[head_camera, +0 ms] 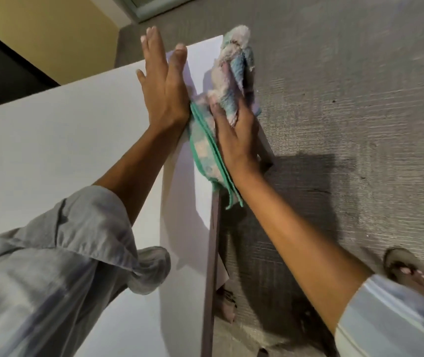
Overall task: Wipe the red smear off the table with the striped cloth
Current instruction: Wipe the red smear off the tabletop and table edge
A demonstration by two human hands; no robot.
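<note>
The white table (pixel 51 155) fills the left half of the head view, its right edge running up the middle. My right hand (pixel 234 135) grips the striped cloth (pixel 227 81), a pastel blue, pink and white towel with a green hem, bunched at the table's far right edge and partly hanging over it. My left hand (pixel 164 86) lies flat on the tabletop just left of the cloth, fingers straight and slightly apart, touching the cloth's edge. No red smear shows anywhere on the visible tabletop; the cloth and both hands hide part of the surface.
Grey carpet (pixel 347 99) lies to the right of the table. The table's dark side edge (pixel 212 266) drops down at centre. A foot in a sandal (pixel 406 269) stands at the lower right. A yellow wall (pixel 51 29) is at the upper left.
</note>
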